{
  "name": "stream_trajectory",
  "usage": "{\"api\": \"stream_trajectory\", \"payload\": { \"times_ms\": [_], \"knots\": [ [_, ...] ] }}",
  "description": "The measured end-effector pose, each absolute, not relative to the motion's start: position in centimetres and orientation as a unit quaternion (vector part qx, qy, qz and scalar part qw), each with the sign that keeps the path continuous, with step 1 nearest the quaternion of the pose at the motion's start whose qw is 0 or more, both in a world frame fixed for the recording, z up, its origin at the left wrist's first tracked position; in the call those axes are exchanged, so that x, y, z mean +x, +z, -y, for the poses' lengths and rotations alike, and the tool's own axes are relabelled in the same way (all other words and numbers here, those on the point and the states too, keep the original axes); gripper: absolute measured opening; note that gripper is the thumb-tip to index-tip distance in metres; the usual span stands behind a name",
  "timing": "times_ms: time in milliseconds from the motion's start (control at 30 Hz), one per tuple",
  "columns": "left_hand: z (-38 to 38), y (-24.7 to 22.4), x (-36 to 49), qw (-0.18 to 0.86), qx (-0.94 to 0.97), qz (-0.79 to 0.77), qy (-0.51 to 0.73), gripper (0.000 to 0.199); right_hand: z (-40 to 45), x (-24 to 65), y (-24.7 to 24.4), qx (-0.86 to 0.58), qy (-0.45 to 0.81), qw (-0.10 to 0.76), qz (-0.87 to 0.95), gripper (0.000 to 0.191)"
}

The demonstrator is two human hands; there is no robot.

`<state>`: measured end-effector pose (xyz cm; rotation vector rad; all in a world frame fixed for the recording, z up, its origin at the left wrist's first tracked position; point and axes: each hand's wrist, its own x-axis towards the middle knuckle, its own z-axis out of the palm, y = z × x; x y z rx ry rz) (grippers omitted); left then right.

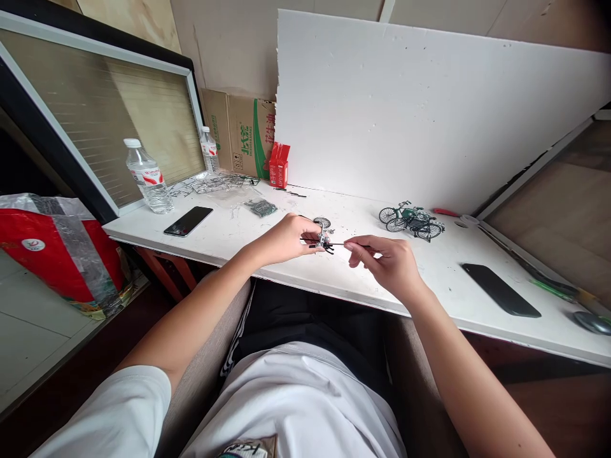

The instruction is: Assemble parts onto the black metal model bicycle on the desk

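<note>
My left hand (296, 238) pinches a partly built model bicycle (323, 236) just above the front of the white table. One small spoked wheel (323, 222) shows past the fingertips; the rest of the frame is partly hidden by the fingers. From the right, my right hand (382, 257) is closed on a thin dark rod, which looks like a small screwdriver (338, 244). Its tip reaches the model at black parts like handlebars. Further right stand assembled model bicycles (413, 222), close together, dark and green.
On the left are a black phone (188, 221), a water bottle (149, 178), a small bag of parts (261, 207) and black part frames (222, 183). A red box (279, 165) stands at the back. Another phone (500, 289) lies right, below a white board (429, 114).
</note>
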<state>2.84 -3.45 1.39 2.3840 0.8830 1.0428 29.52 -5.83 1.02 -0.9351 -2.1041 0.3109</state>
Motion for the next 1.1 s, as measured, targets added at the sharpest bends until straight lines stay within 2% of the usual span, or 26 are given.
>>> {"api": "stream_trajectory", "payload": {
  "times_ms": [333, 533, 833, 1100],
  "knots": [
    [3.5, 1.3, 2.9, 0.167, 0.863, -0.311, 0.361, 0.022, 5.3, 29.4, 0.4, -0.389, 0.133, 0.394, 0.822, 0.038],
    [3.6, 1.3, 3.2, 0.127, 0.873, -0.315, 0.349, 0.017, 5.2, 29.1, 0.2, -0.418, 0.187, 0.394, 0.797, 0.048],
    [4.2, 1.9, 3.1, 0.059, 0.883, -0.334, 0.324, 0.020, 5.4, 28.1, -0.1, -0.442, 0.278, 0.414, 0.745, 0.060],
    [4.8, 2.2, 3.2, 0.017, 0.879, -0.360, 0.311, 0.018, 5.4, 27.6, -0.3, -0.451, 0.298, 0.398, 0.741, 0.066]
  ]
}}
